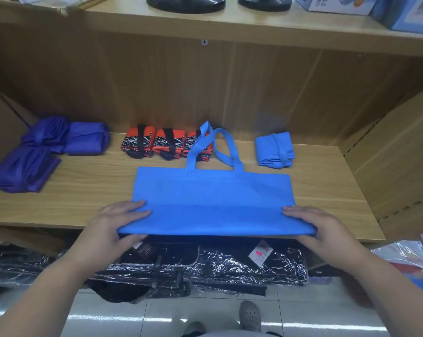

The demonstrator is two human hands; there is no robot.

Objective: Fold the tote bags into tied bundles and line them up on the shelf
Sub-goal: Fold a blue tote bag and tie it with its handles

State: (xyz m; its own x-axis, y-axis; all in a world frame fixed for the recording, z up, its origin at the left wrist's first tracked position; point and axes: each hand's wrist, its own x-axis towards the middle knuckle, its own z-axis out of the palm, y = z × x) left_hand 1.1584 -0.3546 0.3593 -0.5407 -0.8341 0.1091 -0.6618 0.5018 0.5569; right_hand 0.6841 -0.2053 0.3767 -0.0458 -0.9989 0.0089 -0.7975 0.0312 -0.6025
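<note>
A light blue tote bag (pixel 212 198) lies flat on the wooden shelf (pixel 84 188), handles pointing to the back, its near part folded over at the front edge. My left hand (pixel 115 224) grips the fold's left corner and my right hand (pixel 319 227) grips its right corner. Behind it stand three orange and black tied bundles (pixel 164 142), partly hidden by the handles. A tied light blue bundle (pixel 274 150) lies at the back right. Purple bundles (pixel 67 137) and a looser purple bag (pixel 23 171) lie at the left.
Black goods in clear plastic wrap (pixel 205 266) fill the space below the shelf. The upper shelf (pixel 229 23) carries black round bases and blue boxes. Wooden side panels close the shelf at left and right. A grey shoe (pixel 250 314) stands on the tiled floor.
</note>
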